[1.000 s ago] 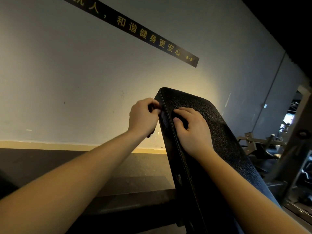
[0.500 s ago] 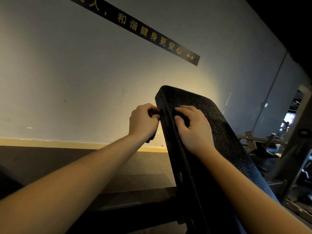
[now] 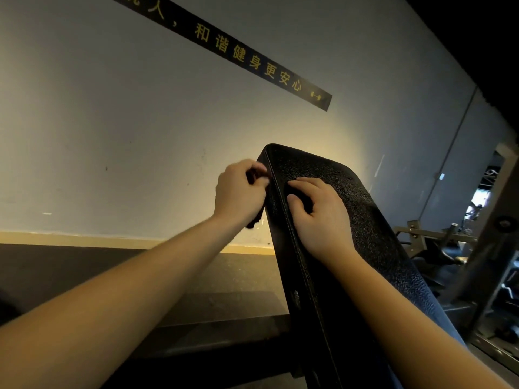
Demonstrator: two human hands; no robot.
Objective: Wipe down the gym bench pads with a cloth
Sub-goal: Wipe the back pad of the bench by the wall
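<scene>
One cloth (image 3: 256, 219), mostly hidden in left hand (image 3: 238, 195)

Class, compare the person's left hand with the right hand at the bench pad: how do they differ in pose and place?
The left hand is fisted around a dark cloth; the right hand lies palm down with fingers bent, and whether it holds any cloth cannot be told. The left hand is at the bench pad's side edge; the right hand rests on its top face. Both are near the pad's upper end.
</scene>
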